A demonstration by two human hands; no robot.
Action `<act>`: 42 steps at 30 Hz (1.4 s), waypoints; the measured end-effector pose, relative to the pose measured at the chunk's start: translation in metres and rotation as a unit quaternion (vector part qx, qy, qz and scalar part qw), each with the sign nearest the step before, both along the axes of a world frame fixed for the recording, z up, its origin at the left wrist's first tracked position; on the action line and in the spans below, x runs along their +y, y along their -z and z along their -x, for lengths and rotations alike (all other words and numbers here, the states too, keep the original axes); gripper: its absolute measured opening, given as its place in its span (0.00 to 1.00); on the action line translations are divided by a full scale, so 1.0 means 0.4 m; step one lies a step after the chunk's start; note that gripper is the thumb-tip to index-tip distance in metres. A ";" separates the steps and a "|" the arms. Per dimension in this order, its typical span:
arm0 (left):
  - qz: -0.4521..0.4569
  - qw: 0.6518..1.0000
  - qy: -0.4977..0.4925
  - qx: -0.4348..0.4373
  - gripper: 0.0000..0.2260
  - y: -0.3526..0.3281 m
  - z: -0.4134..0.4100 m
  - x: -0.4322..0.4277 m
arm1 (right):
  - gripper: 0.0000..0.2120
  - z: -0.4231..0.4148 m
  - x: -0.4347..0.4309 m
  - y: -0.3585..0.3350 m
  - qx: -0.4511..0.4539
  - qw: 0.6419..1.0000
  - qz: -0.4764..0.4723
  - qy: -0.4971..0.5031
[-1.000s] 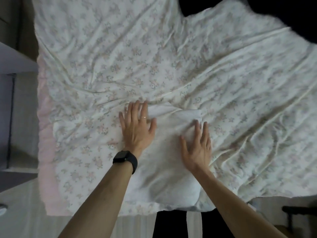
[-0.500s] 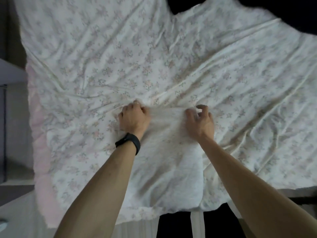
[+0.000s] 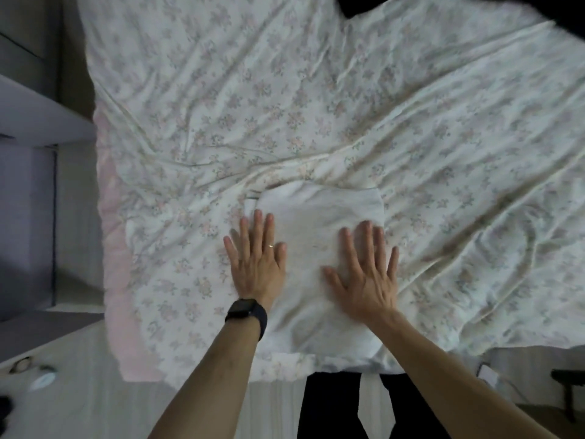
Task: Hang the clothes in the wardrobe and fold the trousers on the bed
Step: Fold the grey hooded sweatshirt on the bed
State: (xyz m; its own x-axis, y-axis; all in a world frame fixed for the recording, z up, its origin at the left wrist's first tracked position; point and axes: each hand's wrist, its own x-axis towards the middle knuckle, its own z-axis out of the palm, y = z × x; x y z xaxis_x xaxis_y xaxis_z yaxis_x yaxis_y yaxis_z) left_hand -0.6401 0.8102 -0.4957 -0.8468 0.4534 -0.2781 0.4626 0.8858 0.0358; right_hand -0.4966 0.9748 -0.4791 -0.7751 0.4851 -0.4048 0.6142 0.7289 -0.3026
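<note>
White folded trousers point(image 3: 319, 213) lie on the bed point(image 3: 285, 99), near its front edge, as a rough rectangle. My left hand point(image 3: 256, 264), with a black watch on the wrist, lies flat with straight spread fingers on the trousers' left edge. Flat on the right half of the trousers rests my right hand point(image 3: 364, 274), fingers spread. Both hands press the cloth down. The lower part of the trousers is hidden under my forearms.
The bed carries a wrinkled floral sheet over a pink mattress edge point(image 3: 110, 248). A grey shelf or cabinet point(image 3: 28, 185) stands to the left. Small items point(image 3: 34, 372) lie on the pale floor at lower left. A dark stand point(image 3: 569, 384) is at lower right.
Half a second ago both hands gripped the far edge of the trousers with curled fingers. Now the fingers are straight and both hands lie flat nearer to me on the folded cloth.
</note>
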 end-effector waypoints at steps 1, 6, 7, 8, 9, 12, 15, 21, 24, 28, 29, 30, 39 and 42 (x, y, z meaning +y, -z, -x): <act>-0.016 1.000 -0.017 0.005 0.28 -0.021 -0.033 0.012 | 0.38 -0.007 -0.013 -0.015 0.012 1.000 -0.003 0.009; -0.048 0.993 0.109 0.010 0.28 -0.039 -0.233 -0.070 | 0.35 -0.136 -0.108 -0.026 0.057 0.988 -0.006 -0.144; -0.043 0.994 0.097 0.013 0.27 -0.022 -0.239 -0.107 | 0.34 -0.168 -0.105 -0.008 0.054 0.985 -0.013 -0.160; -0.032 0.995 0.088 0.019 0.27 -0.007 -0.236 -0.140 | 0.34 -0.196 -0.099 0.009 0.039 0.985 -0.020 -0.167; -0.015 0.995 0.091 0.024 0.27 0.006 -0.235 -0.163 | 0.34 -0.216 -0.087 0.021 0.020 0.985 -0.018 -0.170; 0.018 0.994 0.106 0.023 0.26 0.016 -0.228 -0.161 | 0.34 -0.210 -0.069 0.031 -0.011 0.985 -0.010 -0.171; 0.021 0.994 0.103 0.005 0.26 0.007 -0.247 -0.147 | 0.35 -0.225 -0.072 0.029 -0.010 0.986 -0.009 -0.165; -0.090 0.996 0.029 -0.005 0.20 -0.060 -0.228 -0.106 | 0.38 -0.254 -0.066 0.020 -0.019 0.993 0.021 -0.111; -0.216 0.953 -0.206 -0.058 0.18 -0.109 -0.197 -0.086 | 0.43 -0.246 -0.069 -0.015 -0.038 0.994 0.095 -0.026; -0.247 0.903 -0.312 -0.160 0.06 -0.144 -0.090 -0.064 | 0.43 -0.184 -0.035 -0.074 0.061 0.963 0.201 0.168; -0.250 0.894 -0.329 -0.174 0.07 -0.144 -0.065 -0.064 | 0.42 -0.165 -0.016 -0.080 0.077 0.954 0.219 0.188; -0.248 0.885 -0.344 -0.194 0.11 -0.144 -0.050 -0.063 | 0.42 -0.151 0.002 -0.086 0.069 0.954 0.226 0.184; -0.138 0.956 -0.214 -0.147 0.20 -0.117 -0.060 -0.022 | 0.41 -0.106 0.079 -0.016 -0.022 0.975 0.174 0.136; -0.159 0.946 -0.243 -0.145 0.19 -0.098 -0.112 -0.011 | 0.40 -0.133 0.074 0.004 -0.033 0.966 0.174 0.186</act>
State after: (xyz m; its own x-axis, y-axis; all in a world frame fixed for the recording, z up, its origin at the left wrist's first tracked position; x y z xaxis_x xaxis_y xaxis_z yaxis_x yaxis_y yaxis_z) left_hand -0.5953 0.8057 -0.4567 -0.8859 0.1292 -0.4456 -0.0676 0.9143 0.3995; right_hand -0.4434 1.0045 -0.4806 -0.5399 0.5502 -0.6370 0.8407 0.3151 -0.4404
